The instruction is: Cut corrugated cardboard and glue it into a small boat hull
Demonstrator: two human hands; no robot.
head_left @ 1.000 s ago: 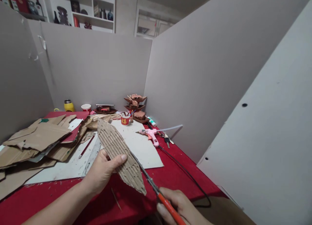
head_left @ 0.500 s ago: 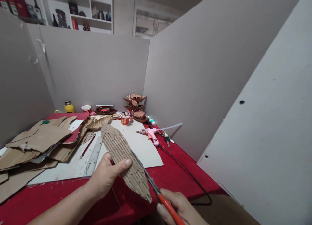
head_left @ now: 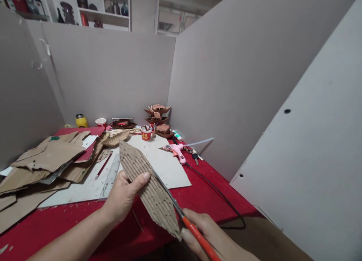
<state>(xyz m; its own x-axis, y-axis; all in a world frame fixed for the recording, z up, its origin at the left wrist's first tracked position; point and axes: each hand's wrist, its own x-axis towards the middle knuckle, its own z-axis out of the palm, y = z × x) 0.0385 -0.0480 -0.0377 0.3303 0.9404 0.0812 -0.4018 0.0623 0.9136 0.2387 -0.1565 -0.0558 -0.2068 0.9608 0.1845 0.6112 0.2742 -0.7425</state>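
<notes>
A pointed, boat-shaped piece of ridged cardboard (head_left: 152, 197) is held up above the table's front part. My left hand (head_left: 123, 195) grips its left edge, thumb on the ridged face and fingers behind. In my right hand (head_left: 202, 231) is a pair of scissors (head_left: 195, 232) with orange-red handles, fingers closed round them. The scissor blades lie along the cardboard's right edge, pointing up and to the left; how far they are parted cannot be made out.
Cardboard scraps (head_left: 51, 155) pile up at the left, beside a ruler (head_left: 111, 176) and a pencil (head_left: 104, 165). A pink glue gun (head_left: 177, 151) with a black cord lies right, near a red cup (head_left: 146, 134) and stacked model boats (head_left: 157, 114). Grey panels (head_left: 113, 72) enclose the table.
The view has shifted slightly. The cardboard's lower tip and the scissors appear a little further right, with the blades still along the right edge. Both hands keep their holds.
</notes>
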